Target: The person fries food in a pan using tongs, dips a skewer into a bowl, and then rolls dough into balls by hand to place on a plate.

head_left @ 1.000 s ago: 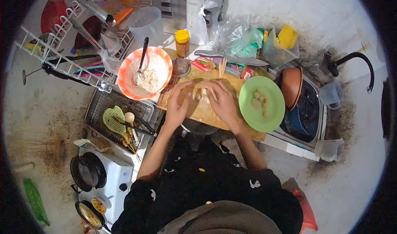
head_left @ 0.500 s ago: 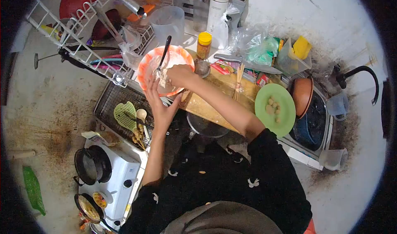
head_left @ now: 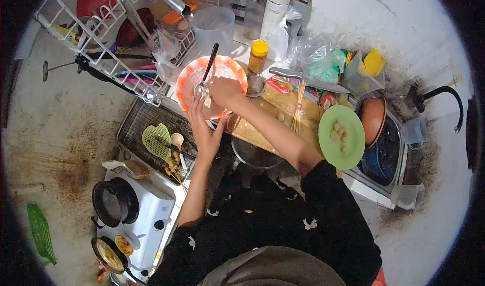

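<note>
An orange-and-white bowl [head_left: 241, 74] stands on the counter with a pale, floury dough [head_left: 207, 102] in it. My right hand [head_left: 226, 92] is down inside the bowl, fingers curled into the dough; its fingertips are hidden. Against the near left rim rests my left hand [head_left: 206, 134], fingers stretched and thumb spread apart. A spoon [head_left: 208, 66] with a dark handle leans in the bowl, its head beside the dough. Right of my forearm, a green plate [head_left: 341, 157] carries several small pale balls.
A wooden board [head_left: 262, 129] bears a bundle of skewers [head_left: 299, 106]. Behind it are a knife [head_left: 323, 85], a yellow-lidded jar [head_left: 257, 56] and a white flask [head_left: 276, 13]. Left are a dish rack [head_left: 96, 43] and a stove [head_left: 151, 210]; a sink [head_left: 396, 159] is at right.
The whole view has shifted slightly, so the counter things appear farther right. My right hand stays in the dough, and my left hand remains at the bowl's rim.
</note>
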The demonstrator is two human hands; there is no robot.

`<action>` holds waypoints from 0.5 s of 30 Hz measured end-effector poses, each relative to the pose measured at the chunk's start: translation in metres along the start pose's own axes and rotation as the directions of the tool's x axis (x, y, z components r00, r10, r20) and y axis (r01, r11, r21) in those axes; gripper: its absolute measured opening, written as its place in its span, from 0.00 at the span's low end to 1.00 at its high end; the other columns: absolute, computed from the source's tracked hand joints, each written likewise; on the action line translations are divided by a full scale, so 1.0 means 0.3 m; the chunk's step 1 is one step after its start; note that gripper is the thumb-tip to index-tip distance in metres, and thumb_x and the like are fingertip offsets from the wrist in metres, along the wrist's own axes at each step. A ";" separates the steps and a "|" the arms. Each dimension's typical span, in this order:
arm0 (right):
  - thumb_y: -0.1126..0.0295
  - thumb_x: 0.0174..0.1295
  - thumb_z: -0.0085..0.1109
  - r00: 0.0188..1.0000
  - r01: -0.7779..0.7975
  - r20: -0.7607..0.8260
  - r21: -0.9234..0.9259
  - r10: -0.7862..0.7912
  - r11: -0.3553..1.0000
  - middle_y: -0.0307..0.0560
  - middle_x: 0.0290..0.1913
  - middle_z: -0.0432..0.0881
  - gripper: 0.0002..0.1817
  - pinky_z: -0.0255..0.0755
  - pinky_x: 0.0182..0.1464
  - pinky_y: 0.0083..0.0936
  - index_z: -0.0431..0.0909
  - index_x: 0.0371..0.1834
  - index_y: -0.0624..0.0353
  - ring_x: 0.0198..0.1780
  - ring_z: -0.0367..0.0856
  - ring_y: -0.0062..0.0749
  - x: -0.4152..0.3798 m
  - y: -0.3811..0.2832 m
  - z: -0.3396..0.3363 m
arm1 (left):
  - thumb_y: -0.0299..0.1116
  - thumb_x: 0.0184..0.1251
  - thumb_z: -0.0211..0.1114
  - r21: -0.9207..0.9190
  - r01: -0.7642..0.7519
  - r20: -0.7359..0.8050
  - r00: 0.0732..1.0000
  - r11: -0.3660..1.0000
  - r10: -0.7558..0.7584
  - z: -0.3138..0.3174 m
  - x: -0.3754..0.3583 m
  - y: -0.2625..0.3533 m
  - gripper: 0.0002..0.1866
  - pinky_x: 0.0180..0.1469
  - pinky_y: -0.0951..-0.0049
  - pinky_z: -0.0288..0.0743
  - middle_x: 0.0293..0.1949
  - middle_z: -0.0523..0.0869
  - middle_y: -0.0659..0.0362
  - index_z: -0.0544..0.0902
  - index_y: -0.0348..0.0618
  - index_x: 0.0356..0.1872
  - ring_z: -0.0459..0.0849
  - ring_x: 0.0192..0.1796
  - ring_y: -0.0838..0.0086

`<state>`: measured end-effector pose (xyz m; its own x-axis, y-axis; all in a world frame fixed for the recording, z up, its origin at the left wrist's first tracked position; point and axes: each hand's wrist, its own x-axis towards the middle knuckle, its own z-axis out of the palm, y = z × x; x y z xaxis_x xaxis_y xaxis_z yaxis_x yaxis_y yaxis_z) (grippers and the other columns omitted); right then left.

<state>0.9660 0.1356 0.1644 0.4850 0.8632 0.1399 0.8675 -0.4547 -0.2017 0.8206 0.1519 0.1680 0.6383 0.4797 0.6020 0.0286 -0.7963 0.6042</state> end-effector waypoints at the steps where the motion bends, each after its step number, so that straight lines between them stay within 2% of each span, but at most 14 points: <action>1: 0.71 0.44 0.59 0.997 0.063 -0.038 -0.026 -0.064 0.998 0.51 0.31 0.81 0.11 0.76 0.35 0.36 0.79 0.33 0.62 0.35 0.81 0.44 -0.005 -0.002 -0.021 | 0.36 0.49 0.68 0.007 -0.001 0.003 1.000 1.000 0.001 0.000 0.000 0.001 0.36 0.64 0.57 0.50 0.59 0.64 0.47 0.62 0.35 0.58 0.59 0.63 0.53; 2: 0.71 0.44 0.59 0.998 0.060 -0.036 -0.026 -0.061 0.998 0.51 0.31 0.81 0.11 0.76 0.35 0.36 0.79 0.33 0.62 0.35 0.81 0.44 -0.006 -0.003 -0.043 | 0.36 0.49 0.68 0.005 -0.001 0.006 1.000 1.000 0.001 0.002 -0.003 0.000 0.36 0.64 0.57 0.50 0.59 0.64 0.47 0.62 0.35 0.58 0.59 0.63 0.53; 4: 0.72 0.44 0.59 0.985 0.004 0.173 -0.015 -0.001 1.000 0.53 0.28 0.80 0.10 0.76 0.35 0.36 0.78 0.31 0.64 0.34 0.81 0.44 0.002 0.003 -0.091 | 0.36 0.49 0.68 0.012 -0.001 0.001 1.000 1.000 0.001 0.006 -0.004 0.000 0.35 0.64 0.56 0.50 0.60 0.64 0.46 0.62 0.36 0.58 0.60 0.63 0.53; 5: 0.72 0.44 0.59 0.985 0.000 0.170 -0.016 0.002 1.000 0.53 0.28 0.80 0.10 0.76 0.35 0.36 0.78 0.31 0.64 0.34 0.81 0.44 0.002 0.012 -0.084 | 0.36 0.49 0.68 0.009 -0.005 0.002 1.000 1.000 0.005 0.005 -0.002 0.005 0.35 0.64 0.56 0.50 0.60 0.64 0.46 0.62 0.36 0.58 0.60 0.63 0.53; 7: 0.72 0.44 0.59 0.998 0.046 -0.054 0.008 -0.045 0.999 0.55 0.26 0.80 0.08 0.76 0.34 0.35 0.79 0.27 0.65 0.33 0.81 0.44 -0.004 0.020 -0.080 | 0.34 0.53 0.65 -0.008 0.034 0.002 0.999 0.999 -0.034 -0.004 -0.004 0.022 0.33 0.65 0.57 0.48 0.61 0.63 0.47 0.61 0.35 0.59 0.59 0.64 0.55; 8: 0.72 0.44 0.59 0.997 0.040 -0.059 0.006 -0.039 0.999 0.55 0.26 0.80 0.08 0.76 0.34 0.35 0.79 0.27 0.65 0.33 0.81 0.44 -0.005 0.029 -0.086 | 0.34 0.53 0.65 -0.012 0.027 0.004 1.000 1.000 -0.027 -0.004 -0.004 0.023 0.33 0.65 0.57 0.48 0.61 0.63 0.47 0.61 0.35 0.59 0.59 0.64 0.55; 10: 0.73 0.43 0.59 0.992 -0.018 -0.122 -0.032 0.014 0.999 0.54 0.25 0.80 0.06 0.75 0.33 0.34 0.80 0.24 0.64 0.31 0.82 0.42 -0.012 0.046 -0.103 | 0.31 0.57 0.61 -0.281 0.133 -0.053 0.987 0.951 -0.154 -0.005 0.002 0.026 0.31 0.66 0.59 0.46 0.63 0.61 0.48 0.60 0.36 0.60 0.56 0.66 0.57; 11: 0.73 0.43 0.60 0.993 0.011 -0.117 0.098 0.000 0.995 0.51 0.28 0.81 0.06 0.75 0.34 0.30 0.81 0.26 0.62 0.32 0.82 0.38 -0.022 0.066 -0.120 | 0.29 0.60 0.57 -0.365 0.164 -0.017 0.983 0.916 -0.183 -0.009 0.013 0.030 0.29 0.67 0.63 0.45 0.65 0.58 0.49 0.58 0.36 0.62 0.54 0.67 0.61; 12: 0.73 0.43 0.60 0.993 0.011 -0.118 0.097 0.000 0.995 0.51 0.28 0.81 0.06 0.75 0.34 0.30 0.81 0.26 0.62 0.32 0.82 0.38 -0.037 0.088 -0.138 | 0.29 0.60 0.57 -0.366 0.164 -0.018 0.983 0.916 -0.183 -0.008 0.034 0.035 0.29 0.67 0.63 0.45 0.65 0.58 0.49 0.58 0.36 0.62 0.54 0.67 0.61; 14: 0.71 0.45 0.62 0.995 0.037 0.072 0.410 -0.073 0.911 0.49 0.30 0.82 0.08 0.74 0.37 0.25 0.82 0.29 0.60 0.34 0.82 0.34 -0.075 0.094 -0.257 | 0.28 0.62 0.54 -0.573 0.100 -0.061 0.985 0.814 -0.164 -0.003 0.103 0.057 0.28 0.67 0.65 0.46 0.65 0.58 0.51 0.57 0.36 0.63 0.54 0.68 0.63; 15: 0.71 0.45 0.62 0.995 0.039 0.072 0.407 -0.075 0.913 0.49 0.30 0.82 0.08 0.74 0.37 0.25 0.82 0.29 0.60 0.34 0.82 0.34 -0.092 0.088 -0.297 | 0.30 0.64 0.52 -0.605 0.143 -0.075 0.969 0.783 -0.235 0.002 0.141 0.082 0.26 0.65 0.67 0.51 0.63 0.62 0.52 0.57 0.36 0.63 0.57 0.67 0.65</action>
<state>0.9854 0.0803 0.2415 0.4096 0.9084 0.0842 0.7658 -0.2922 -0.5729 0.8486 0.1523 0.2080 0.5540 0.6799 0.4804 -0.3515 -0.3321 0.8753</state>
